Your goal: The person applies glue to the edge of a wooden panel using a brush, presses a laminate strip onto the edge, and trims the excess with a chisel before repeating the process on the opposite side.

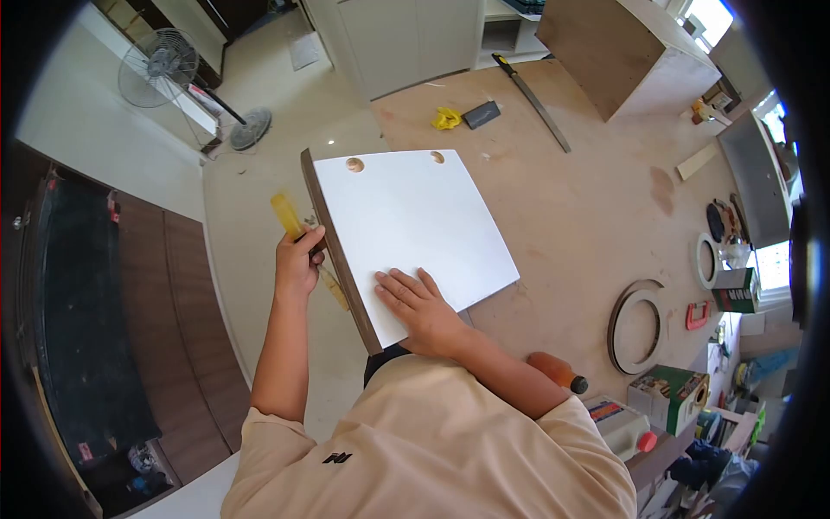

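A white panel point(415, 225) with two round holes near its far edge lies tilted before me, its near right part over the table. Along its left side runs a brown edge strip point(335, 233). My right hand point(419, 310) rests flat on the white face, fingers stretched out. My left hand point(298, 261) is closed just left of the strip around a yellow tool point(284, 213). One broad, translucent-looking end sticks out above the fingers, and a narrower yellow part shows below them. Its exact kind I cannot make out.
On the brown table point(571, 233) lie a long file point(536, 105), a dark block point(481, 115), a crumpled yellow piece point(446, 118) and edging coils point(638, 333). A wooden box point(618, 60) stands behind. An orange bottle point(555, 372) is at right; a fan point(162, 65) stands at left.
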`<state>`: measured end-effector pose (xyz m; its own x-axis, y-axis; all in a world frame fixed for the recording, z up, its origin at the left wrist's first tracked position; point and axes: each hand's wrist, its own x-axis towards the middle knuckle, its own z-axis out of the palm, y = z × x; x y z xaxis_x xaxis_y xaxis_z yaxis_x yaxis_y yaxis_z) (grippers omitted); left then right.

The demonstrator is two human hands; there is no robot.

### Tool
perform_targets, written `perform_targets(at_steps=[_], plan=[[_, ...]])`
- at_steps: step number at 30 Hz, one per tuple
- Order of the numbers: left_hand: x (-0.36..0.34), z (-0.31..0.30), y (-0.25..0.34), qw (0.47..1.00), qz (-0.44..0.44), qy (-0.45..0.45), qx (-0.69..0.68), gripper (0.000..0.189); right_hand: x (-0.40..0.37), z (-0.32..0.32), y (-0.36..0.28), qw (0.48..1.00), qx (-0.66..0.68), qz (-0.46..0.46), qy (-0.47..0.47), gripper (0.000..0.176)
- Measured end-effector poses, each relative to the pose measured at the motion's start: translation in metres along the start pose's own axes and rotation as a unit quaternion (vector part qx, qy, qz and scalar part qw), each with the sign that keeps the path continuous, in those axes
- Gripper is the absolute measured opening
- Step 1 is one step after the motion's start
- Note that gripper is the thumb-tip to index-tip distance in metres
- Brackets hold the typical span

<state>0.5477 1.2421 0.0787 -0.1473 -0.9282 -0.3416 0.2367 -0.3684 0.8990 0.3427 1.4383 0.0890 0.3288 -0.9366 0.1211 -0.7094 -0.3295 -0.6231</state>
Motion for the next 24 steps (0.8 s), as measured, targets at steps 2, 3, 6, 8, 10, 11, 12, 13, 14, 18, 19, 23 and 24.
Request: perform_targets(at_steps=[2, 3, 6, 8, 10, 11, 12, 13, 14, 18, 19, 23, 24], plan=[[0.004, -0.013, -0.028, 0.999, -0.023, -0.008, -0.031, 0.021, -0.006, 0.019, 0.013, 0.999, -0.036, 0.014, -0.001, 0.096], [0.009, -0.017, -0.042, 0.998, -0.034, -0.011, -0.048, 0.021, -0.007, 0.026, 0.019, 0.998, -0.054, 0.019, -0.003, 0.098], [0.022, -0.021, -0.088, 0.992, -0.07, -0.02, -0.105, 0.02, -0.015, 0.036, 0.035, 0.996, -0.058, 0.06, -0.027, 0.084], [0.03, -0.015, -0.115, 0.988, -0.082, -0.028, -0.131, 0.02, -0.021, 0.047, 0.052, 0.992, -0.084, 0.089, -0.027, 0.084], [0.039, -0.007, -0.136, 0.984, -0.092, -0.03, -0.148, 0.019, -0.025, 0.053, 0.064, 0.988, -0.104, 0.114, -0.028, 0.085], [0.044, -0.003, -0.147, 0.983, -0.102, -0.026, -0.153, 0.02, -0.027, 0.053, 0.068, 0.983, -0.12, 0.132, -0.044, 0.085], [0.049, 0.002, -0.157, 0.98, -0.117, -0.025, -0.16, 0.022, -0.028, 0.053, 0.072, 0.977, -0.137, 0.149, -0.059, 0.086], [0.053, 0.006, -0.165, 0.977, -0.132, -0.023, -0.167, 0.023, -0.026, 0.048, 0.073, 0.971, -0.156, 0.165, -0.075, 0.086], [0.058, 0.01, -0.174, 0.975, -0.136, -0.028, -0.175, 0.024, -0.025, 0.04, 0.075, 0.968, -0.13, 0.185, -0.108, 0.089], [0.066, 0.029, -0.193, 0.965, -0.155, -0.046, -0.205, 0.025, -0.018, 0.012, 0.103, 0.967, -0.064, 0.2, -0.145, 0.091], [0.068, 0.034, -0.195, 0.962, -0.16, -0.049, -0.214, 0.026, -0.016, 0.008, 0.115, 0.972, -0.052, 0.195, -0.118, 0.088], [0.081, 0.053, -0.2, 0.958, -0.173, -0.072, -0.216, 0.024, 0.009, 0.012, 0.155, 0.98, -0.058, 0.191, -0.012, 0.073], [0.082, 0.056, -0.199, 0.96, -0.171, -0.077, -0.209, 0.02, 0.019, 0.016, 0.163, 0.976, -0.091, 0.198, 0.0, 0.072]])
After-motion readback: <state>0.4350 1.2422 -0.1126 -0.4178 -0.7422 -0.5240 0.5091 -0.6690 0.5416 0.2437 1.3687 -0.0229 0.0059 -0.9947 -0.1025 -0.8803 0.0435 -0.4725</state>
